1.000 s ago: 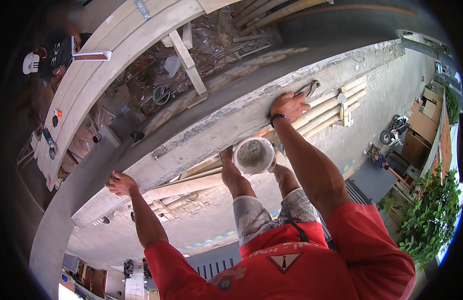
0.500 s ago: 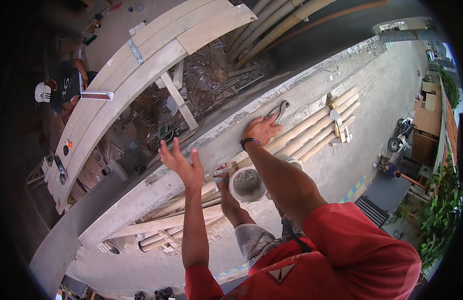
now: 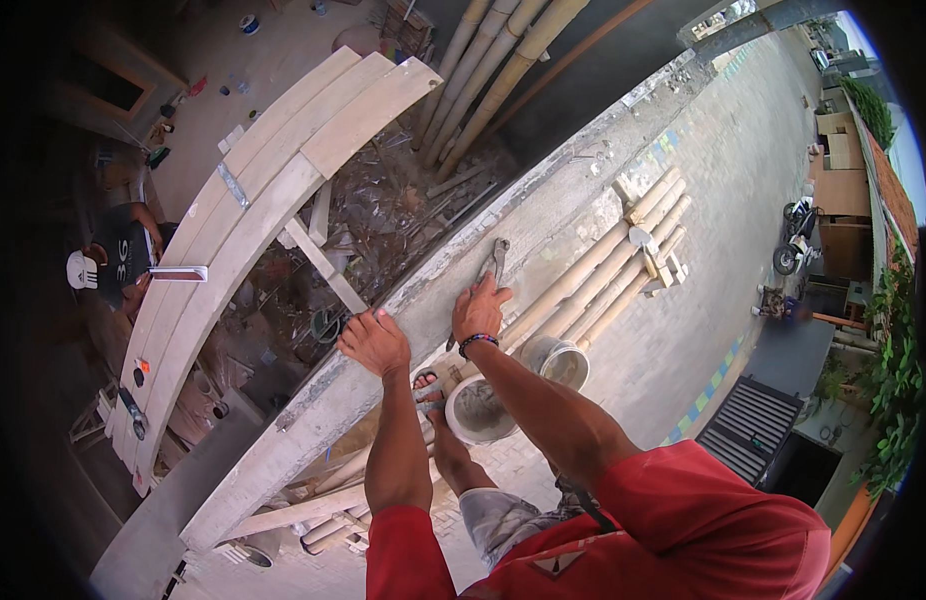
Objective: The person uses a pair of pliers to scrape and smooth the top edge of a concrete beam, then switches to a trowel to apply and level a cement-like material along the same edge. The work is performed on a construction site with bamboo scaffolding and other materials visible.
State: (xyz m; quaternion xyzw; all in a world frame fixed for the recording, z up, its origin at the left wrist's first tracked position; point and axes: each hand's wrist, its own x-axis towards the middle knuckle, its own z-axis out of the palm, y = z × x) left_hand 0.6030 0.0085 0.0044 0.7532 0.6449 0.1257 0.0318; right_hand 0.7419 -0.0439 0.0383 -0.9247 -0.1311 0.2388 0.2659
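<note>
The paved ground (image 3: 738, 260) on the right and the concrete wall (image 3: 558, 205) are lit by soft daylight, and the sky (image 3: 909, 175) at far right is washed out. The left side is sunk in dim shadow. The planks (image 3: 208, 240) are bowed by lens distortion, and the corners are blackened.

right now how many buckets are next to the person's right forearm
2: one bucket on the left side of the right forearm, the other on its right, near the bamboo poles. More could be hidden under the arm.
</note>
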